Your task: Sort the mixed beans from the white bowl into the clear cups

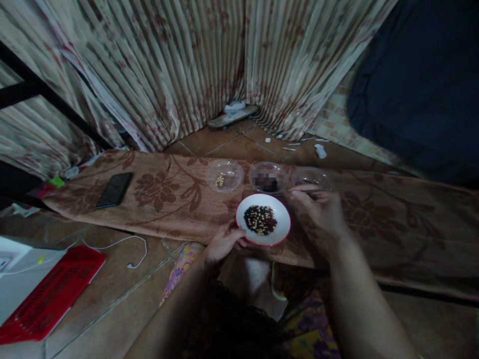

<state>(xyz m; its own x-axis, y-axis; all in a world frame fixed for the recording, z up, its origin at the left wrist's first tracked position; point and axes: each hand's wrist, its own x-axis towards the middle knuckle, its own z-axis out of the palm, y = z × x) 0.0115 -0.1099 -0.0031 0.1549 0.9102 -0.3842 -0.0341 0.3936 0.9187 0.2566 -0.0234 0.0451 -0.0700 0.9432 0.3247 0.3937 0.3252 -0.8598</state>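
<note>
A white bowl with a red rim [283,230] holds a mix of black and pale yellow beans or seeds [261,220], with some dark red ones at one side. My left hand [224,242] grips its near left edge, thumb at the rim and fingers underneath. Beyond it stand three clear plastic bowls in a row. The left clear bowl [235,174] has a few pale yellow pieces, and the middle one [281,172] dark ones, partly blurred. My right hand [322,209] is at the near side of the right clear bowl [312,174], fingers pinched together; what they hold is unclear.
A brown flowered cloth [164,214] covers the long, narrow bench. A phone [114,190] lies at its left. On the floor are a red plastic basket [56,294], a white cable [112,244] and a skateboard [234,116] by the curtains [194,65].
</note>
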